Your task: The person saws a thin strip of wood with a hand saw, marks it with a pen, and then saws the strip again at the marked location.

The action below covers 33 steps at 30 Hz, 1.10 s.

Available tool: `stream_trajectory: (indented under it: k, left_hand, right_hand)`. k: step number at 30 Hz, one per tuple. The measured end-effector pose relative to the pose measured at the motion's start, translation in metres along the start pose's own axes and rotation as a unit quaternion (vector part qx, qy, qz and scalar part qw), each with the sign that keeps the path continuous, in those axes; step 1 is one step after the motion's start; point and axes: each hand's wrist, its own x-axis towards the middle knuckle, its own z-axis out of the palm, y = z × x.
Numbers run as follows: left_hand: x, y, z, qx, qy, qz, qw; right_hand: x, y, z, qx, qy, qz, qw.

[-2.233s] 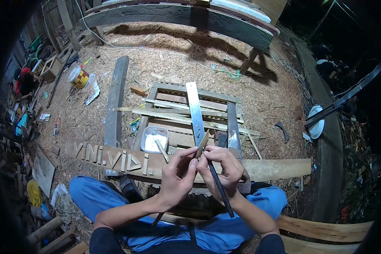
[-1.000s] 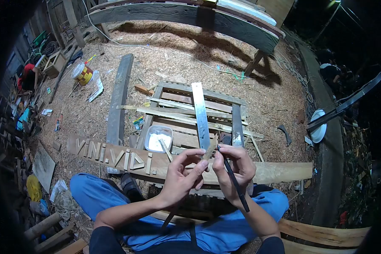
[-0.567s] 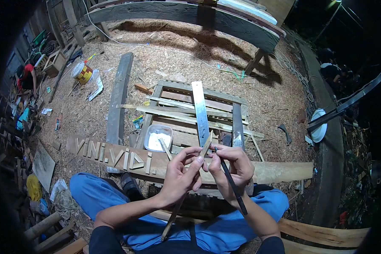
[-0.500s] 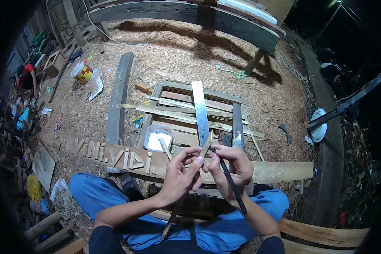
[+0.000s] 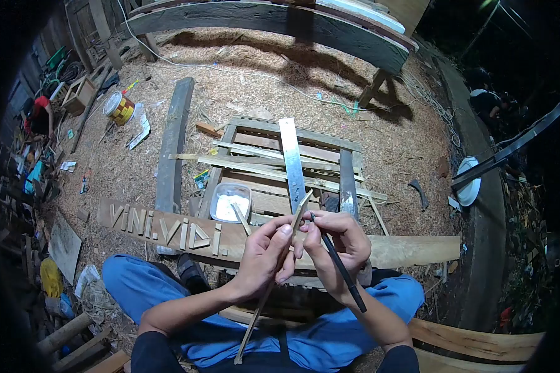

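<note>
My left hand (image 5: 266, 256) is closed around a thin wooden strip (image 5: 254, 329), held at a slant from above my fingers down to my lap. Close by on its right, my right hand (image 5: 342, 244) grips a slim black tool (image 5: 342, 271), shaped like a pen or a long knife handle. The tool's upper end is near the strip; whether they touch I cannot tell. Behind my hands lies a curved wooden board (image 5: 410, 252) with raised wooden letters (image 5: 193, 236) reading "VINI.VIDI." on its left part. A plastic tub (image 5: 231, 201) of white paste, with a stick in it, stands beyond the board.
A slatted wooden frame (image 5: 264, 123) carries loose strips (image 5: 242, 163) and a metal ruler-like bar (image 5: 291, 158). A dark plank (image 5: 175, 137) lies left of it on the shavings-covered ground. A bucket (image 5: 119, 108) stands farther off. Another person (image 5: 39, 116) is at the far left.
The wooden strip has turned in my left hand, and its lower end has shifted slightly down and left. My right hand and the black tool have barely moved.
</note>
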Motion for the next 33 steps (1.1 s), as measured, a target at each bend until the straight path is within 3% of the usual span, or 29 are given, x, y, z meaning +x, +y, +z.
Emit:
stream_trajectory:
  k: [5,8,33]
  left_hand:
    - [0.0,0.0,0.002,0.015,0.015,0.008,1.0]
    - [0.0,-0.002,0.002,0.009,0.022,0.01,1.0]
    - [-0.005,-0.012,0.007,0.055,0.083,0.104,0.99]
  right_hand:
    - [0.003,-0.005,0.001,-0.019,0.032,0.02,0.999]
    - [0.004,-0.007,-0.002,-0.055,0.006,-0.023,0.998]
    - [0.0,-0.005,0.004,-0.07,0.007,-0.045,0.997]
